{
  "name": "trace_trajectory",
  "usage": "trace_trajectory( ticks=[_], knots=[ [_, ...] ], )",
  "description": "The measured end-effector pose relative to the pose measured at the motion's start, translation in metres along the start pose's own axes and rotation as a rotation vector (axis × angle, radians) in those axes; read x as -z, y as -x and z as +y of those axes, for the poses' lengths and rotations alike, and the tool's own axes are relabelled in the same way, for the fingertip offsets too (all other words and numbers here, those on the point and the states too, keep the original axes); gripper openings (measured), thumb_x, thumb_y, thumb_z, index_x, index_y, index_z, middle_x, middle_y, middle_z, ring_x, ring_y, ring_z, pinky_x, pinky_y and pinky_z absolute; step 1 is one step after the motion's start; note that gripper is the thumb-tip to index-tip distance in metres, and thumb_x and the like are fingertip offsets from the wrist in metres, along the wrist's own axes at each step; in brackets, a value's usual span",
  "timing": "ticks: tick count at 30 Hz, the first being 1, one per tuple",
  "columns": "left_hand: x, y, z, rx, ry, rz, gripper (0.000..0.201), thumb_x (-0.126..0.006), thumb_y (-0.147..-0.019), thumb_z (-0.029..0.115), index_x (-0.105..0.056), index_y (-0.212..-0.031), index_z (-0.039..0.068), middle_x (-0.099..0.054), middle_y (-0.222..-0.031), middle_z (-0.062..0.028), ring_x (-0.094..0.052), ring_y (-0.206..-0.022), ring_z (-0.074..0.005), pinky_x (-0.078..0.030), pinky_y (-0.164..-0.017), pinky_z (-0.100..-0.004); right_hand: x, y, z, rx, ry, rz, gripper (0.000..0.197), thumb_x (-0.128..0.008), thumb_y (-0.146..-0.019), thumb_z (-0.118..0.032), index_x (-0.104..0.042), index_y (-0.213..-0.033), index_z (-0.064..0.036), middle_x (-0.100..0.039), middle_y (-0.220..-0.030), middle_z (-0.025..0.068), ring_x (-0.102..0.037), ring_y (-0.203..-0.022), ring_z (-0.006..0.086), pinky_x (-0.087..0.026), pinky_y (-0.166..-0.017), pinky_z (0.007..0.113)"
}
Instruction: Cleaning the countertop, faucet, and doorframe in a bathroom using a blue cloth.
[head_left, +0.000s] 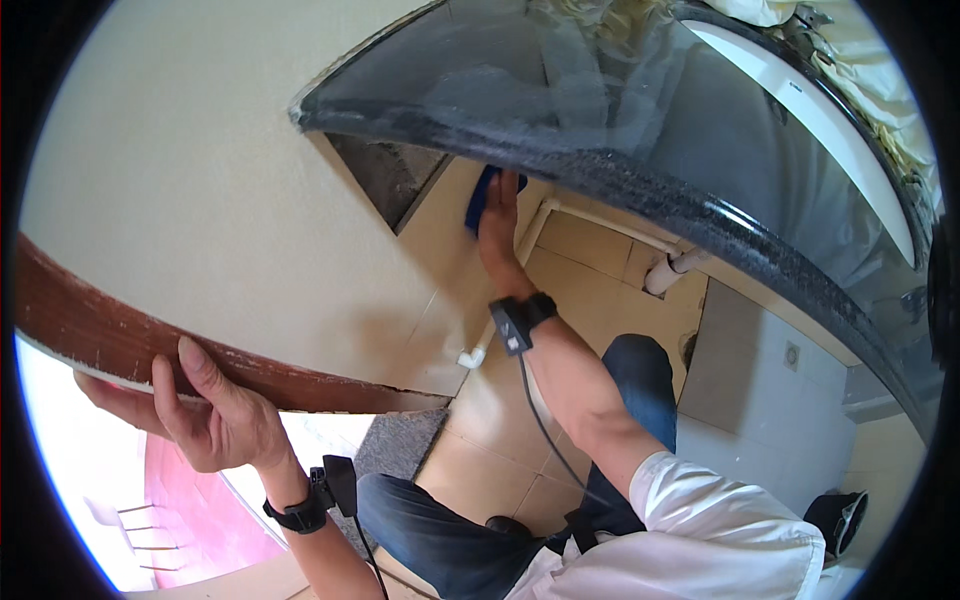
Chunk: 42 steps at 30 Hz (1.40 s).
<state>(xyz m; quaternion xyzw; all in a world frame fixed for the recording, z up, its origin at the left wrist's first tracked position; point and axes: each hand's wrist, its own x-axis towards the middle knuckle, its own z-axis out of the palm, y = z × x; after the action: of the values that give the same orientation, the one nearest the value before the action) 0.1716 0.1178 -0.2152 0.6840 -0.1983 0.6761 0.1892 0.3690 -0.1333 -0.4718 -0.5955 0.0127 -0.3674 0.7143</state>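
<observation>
My left hand (222,418) grips the edge of a reddish-brown wooden door frame (120,320), its thumb on the face and its fingers bent round the side. Under the dark countertop (440,125), my right hand (499,222) reaches out and presses a dark blue cloth (480,200) against the beige tiled wall. The fingers lie nearly straight over the cloth, and the counter's edge hides their tips. Each wrist wears a black strap with a small box and a cable.
A white sink basin (800,120) is set in the countertop, with crumpled pale plastic sheeting (870,80) behind it. Below run a cream pipe (610,228) and a drain pipe (668,272). A white pipe elbow (472,357) sticks out low by the wall. A grey stone threshold (400,445) lies at the doorway.
</observation>
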Motion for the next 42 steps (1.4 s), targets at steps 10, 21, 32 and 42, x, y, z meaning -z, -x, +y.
trace_trajectory(
  ticks=[10, 21, 32, 42],
  knots=[
    [0.016, 0.004, -0.009, 0.005, -0.057, -0.03, 0.013, -0.065, -0.09, 0.007, -0.067, -0.102, 0.007, -0.03, -0.153, -0.0144, -0.028, -0.142, -0.0291, -0.045, -0.104, -0.0297, -0.056, 0.168, -0.135, 0.417, 0.227, -0.274, 0.052, -0.051, -0.094, -0.028, -0.041, -0.144, -0.0123, -0.019, -0.156, 0.0196, -0.013, -0.144, 0.0435, -0.01, -0.115, 0.056],
    [0.0, 0.001, -0.007, 0.033, 0.121, 0.02, 0.04, -0.069, -0.085, 0.004, -0.053, -0.121, 0.011, -0.034, -0.15, -0.0204, -0.035, -0.138, -0.0362, -0.043, -0.106, -0.0423, -0.055, 0.074, -0.105, 0.068, 0.215, 0.009, 0.053, -0.027, -0.104, -0.029, -0.023, -0.149, 0.0009, -0.015, -0.157, 0.0192, -0.015, -0.146, 0.0312, -0.012, -0.118, 0.038],
    [-0.001, 0.004, -0.011, 0.017, 0.21, 0.081, 0.043, -0.052, -0.097, 0.011, -0.038, -0.137, 0.006, -0.034, -0.149, -0.0205, -0.038, -0.137, -0.0319, -0.04, -0.108, -0.0397, -0.102, 0.106, -0.244, 0.722, 0.235, -0.262, 0.051, -0.049, -0.095, -0.026, -0.044, -0.143, -0.0081, -0.018, -0.154, 0.0271, -0.012, -0.141, 0.052, -0.009, -0.107, 0.066],
    [0.004, 0.017, -0.01, 0.155, 0.192, 0.081, 0.044, -0.04, -0.102, 0.022, -0.037, -0.142, 0.003, -0.035, -0.15, -0.0148, -0.031, -0.141, -0.0294, -0.029, -0.114, -0.0408, -0.068, 0.147, -0.164, 0.585, 0.295, -0.299, 0.061, -0.051, -0.092, -0.017, -0.03, -0.147, -0.0017, -0.011, -0.153, 0.0346, -0.01, -0.139, 0.0577, -0.018, -0.102, 0.07]
  ],
)
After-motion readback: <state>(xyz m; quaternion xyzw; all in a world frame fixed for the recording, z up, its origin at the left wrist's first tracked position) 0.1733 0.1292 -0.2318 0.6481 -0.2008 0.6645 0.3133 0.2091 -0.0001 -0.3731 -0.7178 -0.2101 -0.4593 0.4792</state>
